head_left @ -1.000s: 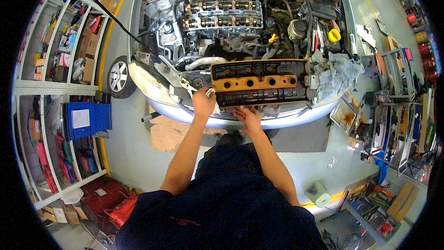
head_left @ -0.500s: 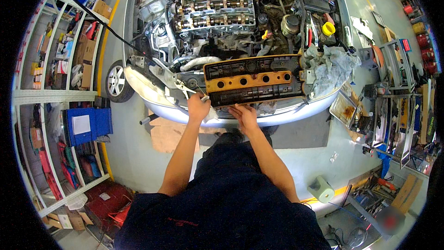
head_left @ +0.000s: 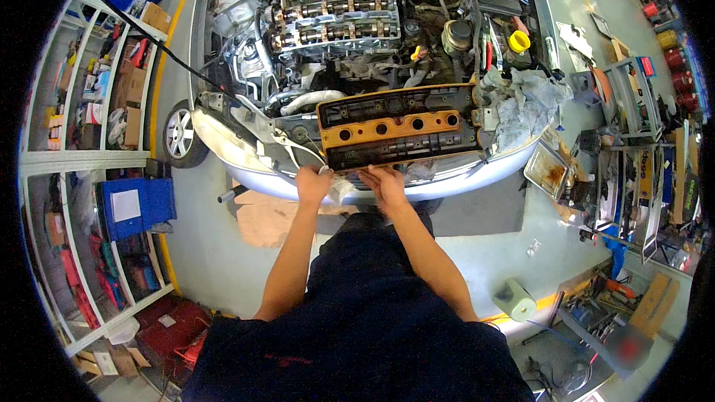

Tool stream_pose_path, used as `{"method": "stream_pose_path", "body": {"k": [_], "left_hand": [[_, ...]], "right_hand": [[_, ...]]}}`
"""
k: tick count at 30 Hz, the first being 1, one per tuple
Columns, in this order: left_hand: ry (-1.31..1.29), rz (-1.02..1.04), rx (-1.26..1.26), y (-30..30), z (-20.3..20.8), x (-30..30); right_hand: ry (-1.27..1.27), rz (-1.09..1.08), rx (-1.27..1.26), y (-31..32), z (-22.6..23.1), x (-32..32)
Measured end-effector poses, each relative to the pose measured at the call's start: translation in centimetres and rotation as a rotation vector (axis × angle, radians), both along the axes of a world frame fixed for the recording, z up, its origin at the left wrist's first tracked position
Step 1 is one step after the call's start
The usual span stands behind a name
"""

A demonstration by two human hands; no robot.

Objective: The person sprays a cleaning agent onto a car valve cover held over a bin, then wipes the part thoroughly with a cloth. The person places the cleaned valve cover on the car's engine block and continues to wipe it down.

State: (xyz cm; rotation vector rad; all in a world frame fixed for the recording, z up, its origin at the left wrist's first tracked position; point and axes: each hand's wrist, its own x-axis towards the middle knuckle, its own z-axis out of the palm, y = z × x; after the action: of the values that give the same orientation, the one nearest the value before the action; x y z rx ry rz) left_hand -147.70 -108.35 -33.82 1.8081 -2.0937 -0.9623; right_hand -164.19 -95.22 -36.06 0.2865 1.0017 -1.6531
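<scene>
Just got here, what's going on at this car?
A person stands at the front of a car, its engine showing bare camshafts. A black and orange cover lies across the front of the bay. The left hand pinches a white cloth or paper by the cover's near left corner; the right hand has its fingertips at the near edge.

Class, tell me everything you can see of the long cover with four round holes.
The cover is long and roughly rectangular, with an orange-brown central strip pierced by four holes in a row. Dark, grimy-looking recesses flank the strip; the material is unclear. It lies slightly askew across the car's front, near a grey rag. The right hand's fingertips are at its near edge.
</scene>
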Motion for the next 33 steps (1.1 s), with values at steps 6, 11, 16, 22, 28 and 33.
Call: {"method": "stream_pose_path", "body": {"k": [6,11,16,22,28,33], "left_hand": [[0.516,0.456,0.387,2.1,-3.0,-0.1],[0.767,0.448,0.594,4.3,-1.5,-1.9],[0.511,0.012,0.34,6.0,3.0,-2.3],[0.54,-0.183,0.277,7.9,4.4,-4.8],[0.576,-0.36,0.365,9.6,5.0,-9.2],[0.316,-0.428,0.456,11.0,5.9,-12.4]], "right_hand": [[-0.015,-0.008,0.026,0.3,0.1,0.3],[0.012,0.066,0.152,0.8,-0.8,-0.4],[0.035,0.224,0.166,3.0,0.8,-1.5],[0.544,0.362,0.108,7.5,4.5,-2.2],[0.698,0.22,0.241,11.2,5.6,-4.9],[0.742,0.117,0.353,15.7,5.6,-8.8]]}}
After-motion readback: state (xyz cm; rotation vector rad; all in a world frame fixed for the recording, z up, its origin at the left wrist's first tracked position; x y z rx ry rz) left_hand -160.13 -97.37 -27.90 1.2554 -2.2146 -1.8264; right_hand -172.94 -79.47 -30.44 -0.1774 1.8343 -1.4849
